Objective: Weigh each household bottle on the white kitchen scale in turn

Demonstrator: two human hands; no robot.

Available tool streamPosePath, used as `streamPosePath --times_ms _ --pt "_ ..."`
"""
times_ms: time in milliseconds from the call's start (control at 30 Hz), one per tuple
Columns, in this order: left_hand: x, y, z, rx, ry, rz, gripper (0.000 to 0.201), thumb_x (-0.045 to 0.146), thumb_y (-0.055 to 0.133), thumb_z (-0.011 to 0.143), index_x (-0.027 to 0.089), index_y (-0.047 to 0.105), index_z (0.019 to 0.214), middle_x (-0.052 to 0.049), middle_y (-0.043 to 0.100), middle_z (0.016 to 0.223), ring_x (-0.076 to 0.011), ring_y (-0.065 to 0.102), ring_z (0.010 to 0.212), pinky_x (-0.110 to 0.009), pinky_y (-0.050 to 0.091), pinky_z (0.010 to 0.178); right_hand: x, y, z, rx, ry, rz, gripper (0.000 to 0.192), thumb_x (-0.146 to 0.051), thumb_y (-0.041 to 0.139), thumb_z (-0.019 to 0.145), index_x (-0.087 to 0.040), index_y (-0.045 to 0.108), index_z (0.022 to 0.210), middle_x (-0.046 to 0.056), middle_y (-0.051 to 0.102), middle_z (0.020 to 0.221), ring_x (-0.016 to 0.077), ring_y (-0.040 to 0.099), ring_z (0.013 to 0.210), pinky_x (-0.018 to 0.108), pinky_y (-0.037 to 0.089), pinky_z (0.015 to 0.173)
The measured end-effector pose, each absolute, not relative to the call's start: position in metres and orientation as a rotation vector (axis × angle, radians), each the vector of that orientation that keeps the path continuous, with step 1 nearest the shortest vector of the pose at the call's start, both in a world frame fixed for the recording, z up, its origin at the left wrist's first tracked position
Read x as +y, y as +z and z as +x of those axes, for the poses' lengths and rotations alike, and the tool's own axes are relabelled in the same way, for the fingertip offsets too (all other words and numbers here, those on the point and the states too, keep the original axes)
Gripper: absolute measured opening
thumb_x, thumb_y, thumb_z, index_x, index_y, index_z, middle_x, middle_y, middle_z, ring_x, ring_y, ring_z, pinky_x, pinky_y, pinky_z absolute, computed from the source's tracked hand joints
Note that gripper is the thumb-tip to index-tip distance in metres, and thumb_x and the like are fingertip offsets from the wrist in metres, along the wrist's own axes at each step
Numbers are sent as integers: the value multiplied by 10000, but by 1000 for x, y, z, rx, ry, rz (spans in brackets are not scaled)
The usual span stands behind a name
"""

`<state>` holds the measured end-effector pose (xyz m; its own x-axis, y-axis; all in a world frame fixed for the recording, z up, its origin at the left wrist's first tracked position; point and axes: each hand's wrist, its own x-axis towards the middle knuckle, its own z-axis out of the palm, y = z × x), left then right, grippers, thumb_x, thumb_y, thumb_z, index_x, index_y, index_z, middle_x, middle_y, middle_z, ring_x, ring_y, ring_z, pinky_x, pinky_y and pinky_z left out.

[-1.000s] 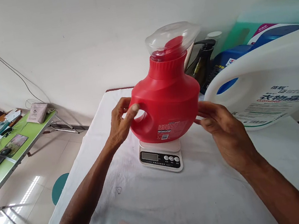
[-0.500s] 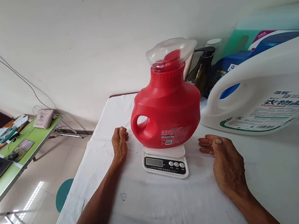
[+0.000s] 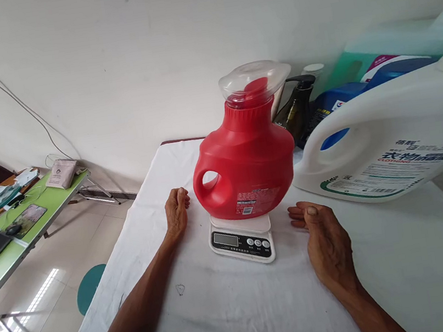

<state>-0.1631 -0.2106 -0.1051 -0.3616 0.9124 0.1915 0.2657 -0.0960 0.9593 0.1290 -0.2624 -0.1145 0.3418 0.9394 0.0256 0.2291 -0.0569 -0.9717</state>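
Red jug (image 3: 245,159) stands upright on a white scale (image 3: 242,246), apparently at a weighing step, while the right hand (image 3: 328,244), fingers loosely extended, and the left hand (image 3: 176,212), loosely curled, lie empty on either side, touching neither, the next move seemingly calling for reading the small display (image 3: 226,239).

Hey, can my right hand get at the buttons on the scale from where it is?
Probably yes: the right hand is just beside the scale, open, with nothing visible between it and the buttons. The red jug sits behind them, leaving them uncovered.
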Motion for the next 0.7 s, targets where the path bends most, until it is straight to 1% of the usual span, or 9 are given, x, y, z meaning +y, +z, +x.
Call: streamPosePath --times_ms 167,267,367,433,533,700 --pt "-212 -104 -162 1626 1472 1301 555 714 480 1014 196 618 871 -27 629 794 -143 566 692 -299 496 700 -263 -115 129 -1111 833 -1534 738 -898 400 955 -247 657 1187 127 754 1224 324 713 1047 562 529 1002" --pt "-211 -105 -162 1608 1496 1286 593 755 494 996 190 629 877 -24 621 781 -141 560 685 -300 491 693 -264 -116 130 -1090 849 -1537 744 -903 418 946 -247 662 1199 122 752 1234 328 714 1051 582 525 1018" --pt "-209 -100 -164 1567 1537 1227 648 819 505 962 189 633 876 -24 614 774 -144 559 675 -303 487 668 -262 -110 131 -1050 871 -1519 746 -899 495 919 -247 659 1242 123 745 1272 340 721 1056 612 526 1034" --pt "-208 -92 -165 1539 1572 1199 677 851 508 943 189 637 883 -32 617 784 -154 576 693 -306 489 663 -258 -102 132 -1076 863 -1469 745 -882 557 902 -246 656 1277 129 731 1329 366 712 1148 631 518 1069" --pt "-209 -70 -163 1485 1603 1254 669 841 497 964 193 660 922 -49 642 832 -171 614 755 -321 515 715 -246 -83 135 -1188 800 -1337 762 -869 599 892 -240 657 1318 139 709 1395 397 654 1324 656 489 1128" --pt "-214 -28 -148 1378 1587 1462 639 810 417 1018 223 669 1008 -74 698 973 -202 675 897 -360 553 836 -226 -57 134 -1306 760 -1074 775 -843 636 901 -242 647 1391 151 663 1477 385 603 1420 670 457 1173"
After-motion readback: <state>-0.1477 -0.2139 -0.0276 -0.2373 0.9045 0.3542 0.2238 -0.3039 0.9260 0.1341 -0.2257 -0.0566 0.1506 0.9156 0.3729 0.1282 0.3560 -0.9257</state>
